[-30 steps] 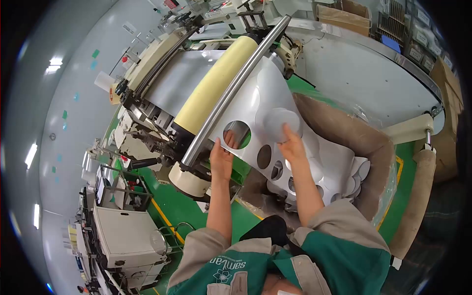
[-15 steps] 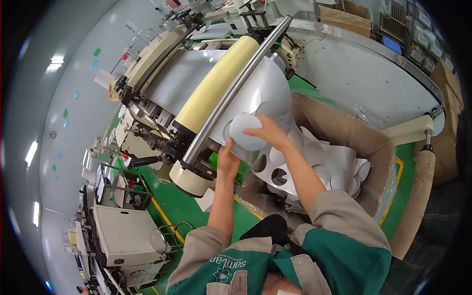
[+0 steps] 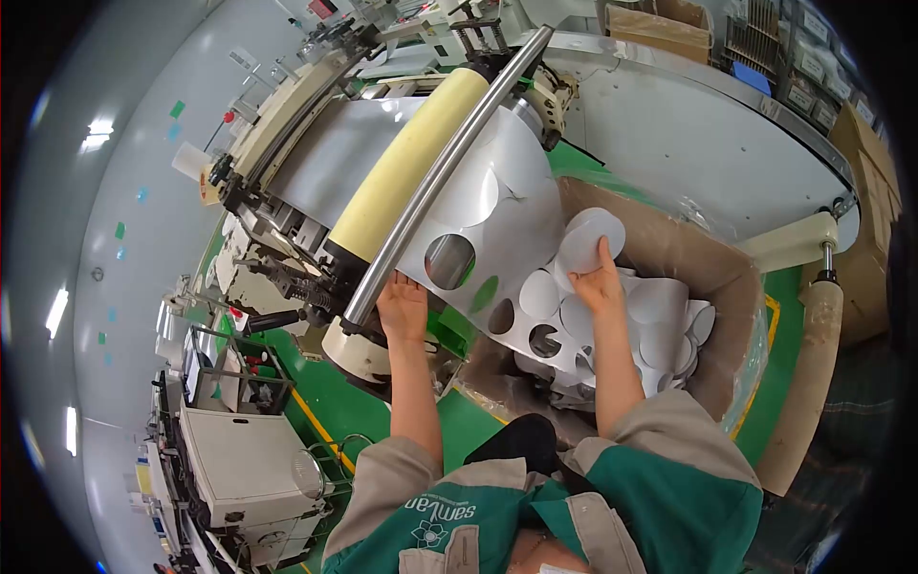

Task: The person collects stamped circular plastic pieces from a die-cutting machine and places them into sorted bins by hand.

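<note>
A silvery-white sheet point(image 3: 521, 191) hangs from the machine's steel bar point(image 3: 445, 182) and yellow roller point(image 3: 411, 158); round cut-outs mark it, some of them open holes. My left hand point(image 3: 403, 308) is palm up at the sheet's lower left edge, fingers stretched out, with nothing visible in it. My right hand point(image 3: 600, 282) pinches a round white disc point(image 3: 591, 237) above the box; it looks like two overlapping discs. Beneath that hand, the sheet runs down into a plastic-lined cardboard box point(image 3: 703, 277) among loose folds and circles.
A white curved panel point(image 3: 688, 134) borders the box at the back. At right, a beige post point(image 3: 808, 383) stands beside cardboard cartons point(image 3: 865, 230). A white cabinet point(image 3: 239, 450) is at lower left on the green floor.
My right hand has carried the disc from the sheet rightward over the box. An open hole now shows where the disc was. My left hand has moved left, its fingers now extended.
</note>
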`<state>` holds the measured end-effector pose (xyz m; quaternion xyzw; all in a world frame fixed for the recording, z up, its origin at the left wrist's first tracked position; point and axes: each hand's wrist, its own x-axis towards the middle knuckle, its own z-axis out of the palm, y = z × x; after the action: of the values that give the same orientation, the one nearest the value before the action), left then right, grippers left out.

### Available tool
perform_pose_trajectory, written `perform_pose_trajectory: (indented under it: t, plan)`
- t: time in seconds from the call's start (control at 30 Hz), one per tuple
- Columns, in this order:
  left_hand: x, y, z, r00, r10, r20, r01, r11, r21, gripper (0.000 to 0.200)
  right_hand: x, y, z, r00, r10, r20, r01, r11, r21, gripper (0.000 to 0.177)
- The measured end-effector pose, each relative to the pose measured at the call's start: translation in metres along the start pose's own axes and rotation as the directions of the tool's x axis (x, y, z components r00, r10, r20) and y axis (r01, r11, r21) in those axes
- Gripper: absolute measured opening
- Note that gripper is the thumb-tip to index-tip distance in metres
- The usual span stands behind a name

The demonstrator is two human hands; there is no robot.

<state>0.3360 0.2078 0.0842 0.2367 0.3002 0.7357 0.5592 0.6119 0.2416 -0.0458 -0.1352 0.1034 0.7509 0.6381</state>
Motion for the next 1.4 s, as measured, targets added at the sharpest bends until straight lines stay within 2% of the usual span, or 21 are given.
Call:
perform_pose_trajectory:
  t: [0.03,0.13,0.2,0.27,0.3,0.33,0.4,0.47,0.5,0.6,0.63,0.73,0.87,0.9,0.97,1.03,1.17,1.27,1.3,1.37,1.4]
  plan:
    - [0.005,-0.001,-0.009,1.000,-0.010,0.002,0.010,0.999,-0.032,0.038,0.000,-0.002,0.002,0.998,-0.022,0.067,0.026,0.998,-0.058,0.048]
    - [-0.002,-0.005,0.007,0.993,-0.066,0.094,0.066,0.998,0.000,0.038,-0.009,-0.007,0.015,0.993,-0.057,0.106,0.061,0.998,-0.029,0.044]
    - [-0.014,-0.022,0.001,0.976,-0.217,0.023,0.214,0.932,-0.292,0.040,-0.016,-0.011,0.008,0.988,-0.065,0.138,0.070,0.997,-0.030,0.042]
    - [-0.030,-0.046,-0.005,0.940,-0.340,-0.014,0.298,0.841,-0.451,0.043,-0.018,-0.017,-0.013,0.980,-0.042,0.193,0.050,0.998,-0.036,0.040]
    - [-0.034,-0.065,-0.024,0.935,-0.346,0.073,0.346,0.853,-0.390,0.042,-0.024,-0.015,-0.010,0.997,-0.013,0.081,0.013,1.000,0.010,0.037]
    - [-0.031,-0.085,-0.042,0.922,-0.351,0.163,0.386,0.864,-0.325,0.041,-0.016,-0.014,-0.014,0.993,0.035,0.113,-0.036,0.999,0.008,0.037]
    - [-0.025,-0.106,-0.049,0.894,-0.447,-0.004,0.439,0.880,-0.184,0.038,0.010,0.002,-0.042,0.978,0.133,0.160,-0.137,0.990,0.016,0.037]
    - [-0.012,-0.122,-0.051,0.845,-0.518,-0.132,0.517,0.855,-0.045,0.037,0.062,0.025,-0.063,0.966,0.196,0.167,-0.186,0.979,-0.079,0.036]
    - [0.000,-0.125,-0.047,0.829,-0.542,-0.137,0.550,0.835,0.020,0.038,0.069,0.031,-0.051,0.971,0.206,0.125,-0.178,0.962,-0.208,0.037]
    - [0.023,-0.131,-0.040,0.813,-0.579,-0.062,0.578,0.792,0.198,0.039,0.071,0.034,-0.026,0.952,0.224,0.209,-0.127,0.909,-0.397,0.040]
    - [0.027,-0.135,-0.037,0.807,-0.589,-0.035,0.579,0.779,0.239,0.039,0.074,0.034,-0.031,0.967,0.164,0.198,-0.059,0.891,-0.449,0.042]
    - [0.035,-0.150,-0.028,0.774,-0.631,0.046,0.582,0.738,0.341,0.041,0.063,0.026,-0.049,0.973,0.099,0.210,-0.019,0.934,-0.356,0.040]
    - [0.034,-0.186,-0.019,0.727,-0.674,0.130,0.563,0.694,0.449,0.044,0.069,0.017,-0.106,0.936,0.189,0.296,-0.166,0.981,-0.102,0.034]
    - [0.032,-0.193,-0.017,0.720,-0.679,0.147,0.549,0.686,0.478,0.045,0.073,0.016,-0.122,0.961,0.188,0.201,-0.172,0.980,-0.095,0.033]
    - [0.023,-0.204,-0.014,0.703,-0.690,0.172,0.523,0.665,0.533,0.046,0.065,0.007,-0.147,0.969,0.162,0.189,-0.142,0.983,-0.114,0.034]
    - [0.016,-0.213,-0.009,0.687,-0.700,0.196,0.494,0.647,0.580,0.048,0.047,-0.004,-0.154,0.987,0.110,0.117,-0.095,0.987,-0.130,0.035]
    - [-0.006,-0.245,0.008,0.664,-0.701,0.260,0.397,0.625,0.673,0.051,0.017,-0.021,-0.165,0.996,0.062,0.070,-0.047,0.979,-0.198,0.038]
    - [-0.024,-0.263,0.032,0.626,-0.731,0.271,0.356,0.577,0.735,0.053,0.007,-0.027,-0.170,0.996,-0.072,0.059,0.078,0.991,-0.106,0.039]
    - [-0.028,-0.262,0.045,0.589,-0.775,0.228,0.407,0.528,0.745,0.065,-0.007,-0.031,-0.161,0.987,-0.148,0.068,0.162,0.938,-0.308,0.038]
    - [-0.034,-0.270,0.050,0.627,-0.754,0.196,0.213,0.408,0.888,0.063,-0.015,-0.035,-0.164,0.954,-0.266,0.136,0.298,0.863,-0.407,0.037]
    - [-0.039,-0.273,0.053,0.644,-0.739,0.197,0.119,0.352,0.928,0.061,-0.023,-0.040,-0.163,0.992,-0.107,0.069,0.107,0.994,-0.001,0.037]
